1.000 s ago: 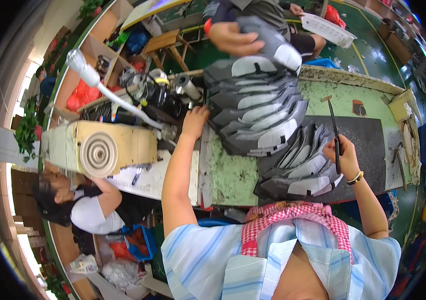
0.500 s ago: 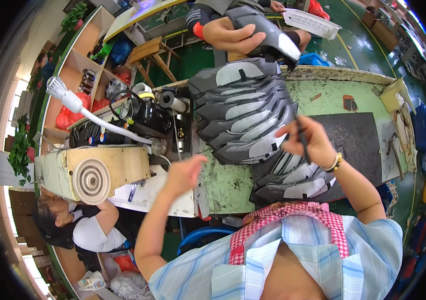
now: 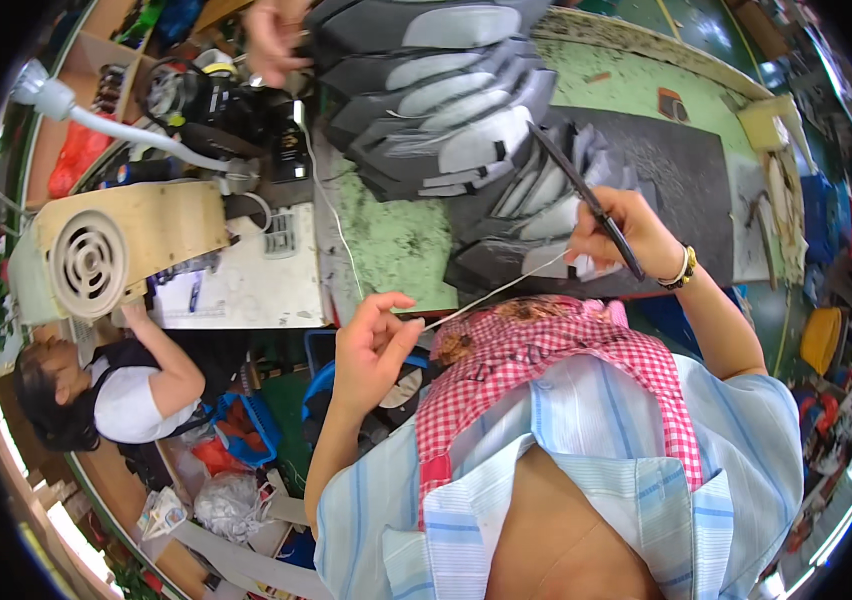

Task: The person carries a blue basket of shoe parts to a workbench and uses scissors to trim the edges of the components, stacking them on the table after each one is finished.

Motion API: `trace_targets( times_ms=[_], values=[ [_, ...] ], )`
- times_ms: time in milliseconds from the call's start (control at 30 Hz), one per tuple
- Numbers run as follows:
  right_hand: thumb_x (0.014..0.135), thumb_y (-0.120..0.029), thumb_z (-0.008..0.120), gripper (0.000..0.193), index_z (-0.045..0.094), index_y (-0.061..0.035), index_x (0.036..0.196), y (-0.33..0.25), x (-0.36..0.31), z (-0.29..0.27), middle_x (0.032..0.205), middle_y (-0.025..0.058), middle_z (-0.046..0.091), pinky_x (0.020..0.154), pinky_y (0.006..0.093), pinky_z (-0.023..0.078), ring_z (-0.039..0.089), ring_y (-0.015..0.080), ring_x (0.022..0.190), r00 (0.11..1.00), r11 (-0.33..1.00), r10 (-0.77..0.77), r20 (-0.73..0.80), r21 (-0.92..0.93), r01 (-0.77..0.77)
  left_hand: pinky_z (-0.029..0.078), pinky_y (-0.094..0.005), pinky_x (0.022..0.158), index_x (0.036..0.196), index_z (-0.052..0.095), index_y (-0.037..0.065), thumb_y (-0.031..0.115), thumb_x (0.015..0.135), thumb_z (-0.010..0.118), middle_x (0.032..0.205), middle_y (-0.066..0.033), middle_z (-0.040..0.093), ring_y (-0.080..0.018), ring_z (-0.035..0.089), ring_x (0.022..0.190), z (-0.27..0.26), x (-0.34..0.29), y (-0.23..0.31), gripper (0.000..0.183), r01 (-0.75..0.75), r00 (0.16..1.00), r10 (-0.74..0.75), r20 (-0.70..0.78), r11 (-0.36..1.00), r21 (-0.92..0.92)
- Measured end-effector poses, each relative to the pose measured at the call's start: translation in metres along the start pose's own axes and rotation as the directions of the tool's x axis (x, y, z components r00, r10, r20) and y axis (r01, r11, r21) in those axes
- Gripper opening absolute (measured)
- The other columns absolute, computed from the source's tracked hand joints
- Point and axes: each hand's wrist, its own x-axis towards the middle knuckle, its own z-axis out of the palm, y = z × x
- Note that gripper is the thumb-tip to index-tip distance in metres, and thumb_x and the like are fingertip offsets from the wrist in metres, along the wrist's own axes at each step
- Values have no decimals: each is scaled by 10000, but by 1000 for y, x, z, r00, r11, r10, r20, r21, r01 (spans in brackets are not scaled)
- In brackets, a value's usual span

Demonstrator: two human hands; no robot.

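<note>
A white thread [image 3: 496,294] is stretched between my two hands, low over the near edge of the bench. My left hand [image 3: 371,350] is closed on it with curled fingers; the thread also runs from there back past the bottles. In my right hand [image 3: 626,235] is a long slim black tool [image 3: 586,190], pointing up and left; its exact kind is unclear. The thread's other end reaches that hand's fingertips. Just beyond lies a small pile of dark grey panels [image 3: 496,262] with light grey patches. A larger overlapping stack of such panels [image 3: 376,150] extends toward the far side.
At the far left is another person's hand [image 3: 271,40] beside the stack. A black mat [image 3: 686,165] covers part of the green bench [image 3: 396,240]. On the left stand a cream machine housing [image 3: 176,225], a bent lamp [image 3: 126,130] and black bottles [image 3: 289,150]. A seated person [image 3: 136,390] works behind.
My view has shifted down and right. My left hand has come in near the apron, with the thread now drawn between both hands. The co-worker's dark piece has left view.
</note>
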Motion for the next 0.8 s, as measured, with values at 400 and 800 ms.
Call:
trace_targets(
  times_ms=[400,800],
  values=[
    [728,-145,737,282,515,10,807,77,-49,-12,608,97,426,532,292,374,382,132,573,946,882,-193,-261,-469,50,431,-228,641,1126,505,37,44,843,637,747,-35,627,-99,583,692,134,82,-41,312,-12,838,120,533,979,-201],
    [714,-131,752,311,475,-12,791,111,-12,-54,644,126,477,544,311,391,437,208,550,874,787,-176,-453,-598,-152,392,-155,548,1009,524,43,39,840,664,707,-27,645,-53,596,641,121,111,-76,219,82,978,-65,198,993,-79]
  ],
)
